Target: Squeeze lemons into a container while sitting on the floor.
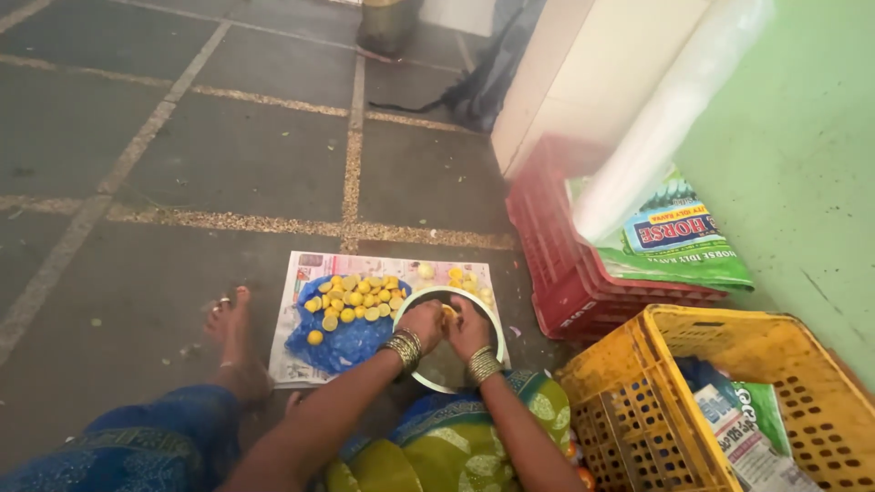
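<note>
While seated on a grey tiled floor (228, 155), a person works with both hands over a round metal bowl (492, 319) set on a sheet of newspaper (301, 301). The left hand (422, 322) and the right hand (468, 326) meet above the bowl's middle, both clenched on a small yellow piece of fruit (447, 312) held between them; how the fingers sit on it is hard to make out at this distance. Gold bangles (403, 349) ring each wrist.

Just beside the bowl, on the same newspaper, a blue plastic sheet (342, 342) carries a heap of cut yellow fruit halves (357, 296). A few more whole yellow fruits (467, 281) lie past the bowl's far rim. A bare foot (235, 337) with toe rings rests on the floor next to the paper.

Near the person's right side stands a yellow plastic crate (638, 401) holding printed sacks, and beyond it a red crate (556, 264) with a green and white sack (674, 237) leans at a green wall (802, 155).
</note>
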